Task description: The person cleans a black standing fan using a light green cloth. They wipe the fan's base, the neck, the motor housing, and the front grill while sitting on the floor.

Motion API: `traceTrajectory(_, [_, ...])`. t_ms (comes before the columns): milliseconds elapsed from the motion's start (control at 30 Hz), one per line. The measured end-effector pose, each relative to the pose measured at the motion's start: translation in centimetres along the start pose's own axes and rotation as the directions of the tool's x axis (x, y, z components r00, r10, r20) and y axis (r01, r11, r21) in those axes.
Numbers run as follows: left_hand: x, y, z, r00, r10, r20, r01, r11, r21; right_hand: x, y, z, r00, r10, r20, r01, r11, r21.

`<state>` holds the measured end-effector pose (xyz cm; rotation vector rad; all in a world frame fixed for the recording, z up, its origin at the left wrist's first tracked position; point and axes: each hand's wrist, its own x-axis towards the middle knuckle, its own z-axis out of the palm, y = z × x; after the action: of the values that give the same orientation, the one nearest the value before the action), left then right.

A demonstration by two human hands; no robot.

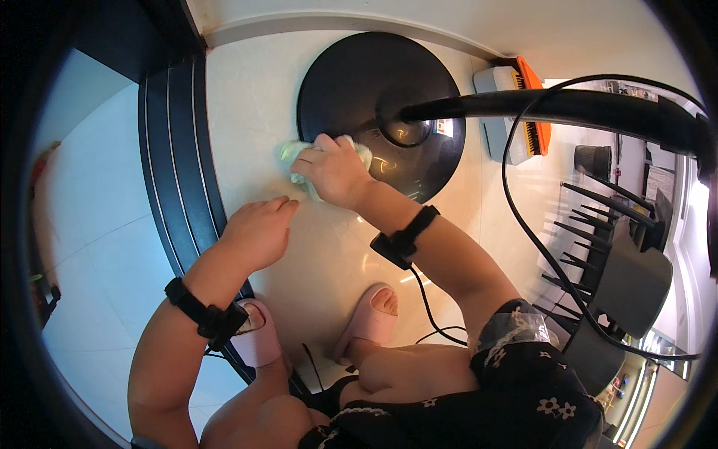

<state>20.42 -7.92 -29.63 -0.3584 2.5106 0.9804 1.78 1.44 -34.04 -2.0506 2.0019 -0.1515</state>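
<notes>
My right hand (334, 171) grips a crumpled pale green cloth (291, 151) at the near left rim of a round, glossy black pedestal base (342, 84). Part of the cloth is hidden beneath the fingers. The base lies flat on the light tiled floor, and a black pole (482, 105) rises from its raised centre. A small label is stuck on the base beside the pole. My left hand (258, 230) is held over the floor, nearer to me and left of the cloth, with nothing seen in it; its fingers lie close together and its palm is hidden.
A black door track (179, 157) runs along the left. Behind the base stands the wall's skirting (336, 22). A grey dustpan (496, 112) with an orange brush (541, 134) stands to the right. A black cable (519, 213) loops down at the right, before grey chairs (634, 280).
</notes>
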Motion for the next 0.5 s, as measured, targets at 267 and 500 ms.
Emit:
traceTrajectory(267, [0.2, 0.1, 0.9, 0.999, 0.021, 0.029, -0.023, 0.998, 0.055, 3.0, 7.4, -6.8, 0.822, 0.242, -0.515, -0.392, 0.897, -0.205])
traceTrajectory(500, [1.2, 0.8, 0.0, 0.996, -0.028, 0.079, 0.023, 0.998, 0.057, -2.6, 2.2, 0.3, 0.941, 0.148, -0.303, -0.210, 0.961, -0.181])
